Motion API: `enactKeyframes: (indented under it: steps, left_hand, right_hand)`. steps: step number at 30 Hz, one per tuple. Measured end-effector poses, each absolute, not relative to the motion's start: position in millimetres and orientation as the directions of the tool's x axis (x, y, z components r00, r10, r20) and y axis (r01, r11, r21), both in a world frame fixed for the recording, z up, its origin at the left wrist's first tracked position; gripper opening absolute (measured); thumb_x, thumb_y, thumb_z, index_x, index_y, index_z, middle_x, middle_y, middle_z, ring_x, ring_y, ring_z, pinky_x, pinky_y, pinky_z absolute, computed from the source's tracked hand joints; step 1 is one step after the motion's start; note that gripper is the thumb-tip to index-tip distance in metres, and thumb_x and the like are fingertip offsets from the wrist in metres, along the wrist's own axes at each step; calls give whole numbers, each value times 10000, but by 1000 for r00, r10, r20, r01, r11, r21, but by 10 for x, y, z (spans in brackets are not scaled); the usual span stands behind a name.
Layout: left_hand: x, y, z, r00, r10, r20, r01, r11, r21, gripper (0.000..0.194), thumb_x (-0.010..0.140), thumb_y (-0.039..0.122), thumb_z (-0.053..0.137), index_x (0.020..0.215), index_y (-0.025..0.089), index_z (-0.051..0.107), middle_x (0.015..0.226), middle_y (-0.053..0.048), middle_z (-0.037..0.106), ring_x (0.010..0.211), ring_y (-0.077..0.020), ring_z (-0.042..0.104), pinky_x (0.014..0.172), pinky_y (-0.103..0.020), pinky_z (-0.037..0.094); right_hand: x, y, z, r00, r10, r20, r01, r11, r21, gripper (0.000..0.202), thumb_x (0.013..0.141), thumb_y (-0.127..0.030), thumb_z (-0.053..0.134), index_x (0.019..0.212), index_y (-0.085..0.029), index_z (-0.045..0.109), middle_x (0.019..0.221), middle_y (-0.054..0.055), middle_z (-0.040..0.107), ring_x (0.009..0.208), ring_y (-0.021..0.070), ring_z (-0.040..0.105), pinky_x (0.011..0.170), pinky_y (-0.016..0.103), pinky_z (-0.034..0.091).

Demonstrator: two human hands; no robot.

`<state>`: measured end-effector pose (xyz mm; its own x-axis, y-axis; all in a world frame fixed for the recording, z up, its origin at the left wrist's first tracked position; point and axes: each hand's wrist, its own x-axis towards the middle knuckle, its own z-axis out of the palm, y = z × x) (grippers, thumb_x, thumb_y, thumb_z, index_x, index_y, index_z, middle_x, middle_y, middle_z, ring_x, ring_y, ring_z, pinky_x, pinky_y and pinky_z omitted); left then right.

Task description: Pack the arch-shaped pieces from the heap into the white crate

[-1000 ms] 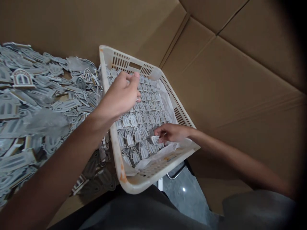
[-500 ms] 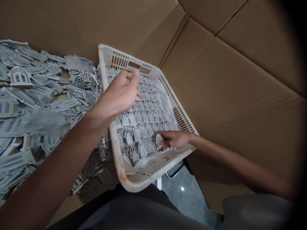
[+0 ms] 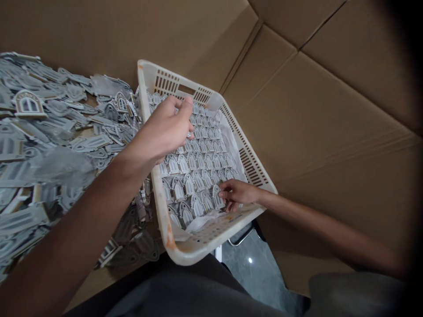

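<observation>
A white plastic basket (image 3: 158,204) holds rows of small arched window-shaped pieces (image 3: 178,190), standing on edge. My right hand (image 3: 240,193) is inside its near right corner, fingers closed at the right edge of one arched window-shaped piece (image 3: 216,197) at the end of a row. Over the basket's left side hovers my left hand (image 3: 170,127), its fingers curled inward. Whatever the left fingers hold, if anything, is hidden behind the hand. White lining sheet (image 3: 205,220) shows along the basket's near and right sides.
A wide heap of loose window-shaped pieces (image 3: 29,132) lies left of the basket, with clear plastic bags (image 3: 62,165) among them. Cardboard walls (image 3: 330,110) rise behind and to the right. Below the basket are my lap (image 3: 185,286) and a grey floor (image 3: 257,264).
My right hand has shifted slightly, and the piece at its fingertips now stands more upright, slightly left in the row. The left hand stays almost still.
</observation>
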<state>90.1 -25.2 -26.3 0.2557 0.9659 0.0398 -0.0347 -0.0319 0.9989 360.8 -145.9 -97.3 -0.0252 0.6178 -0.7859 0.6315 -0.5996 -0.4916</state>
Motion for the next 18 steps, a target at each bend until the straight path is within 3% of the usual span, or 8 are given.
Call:
enactKeyframes:
  steps: [5, 11, 18]
  left_hand:
    - [911, -232, -295, 246, 968, 51, -41, -42, 998, 378, 1035, 549, 536, 1073, 180, 608, 960, -140, 670, 987, -306, 642, 749, -369, 473]
    - [922, -202, -328, 253, 965, 63, -56, -51, 997, 355, 1046, 531, 520, 1035, 184, 592, 967, -135, 661, 988, -297, 652, 708, -347, 458]
    - [921, -217, -281, 253, 967, 21, -33, -13, 999, 294, 1052, 458, 506, 1073, 182, 604, 972, -141, 671, 940, -284, 645, 680, -349, 435]
  right_hand:
    - [3572, -1464, -972, 15, 623, -782, 628, -614, -478, 300, 964, -395, 713, 885, -180, 519, 722, -19, 637, 645, 174, 763, 481, 208, 587]
    - [3594, -1471, -1013, 3, 610, -792, 702, -565, -433, 207, 972, -243, 643, 804, -173, 543, 719, 1, 666, 653, 182, 756, 500, 244, 598]
    - [3567, -1407, -1075, 35, 576, -817, 786, -520, -333, 344, 999, -191, 568, 659, -159, 601, 658, 58, 695, 623, 177, 725, 547, 264, 578]
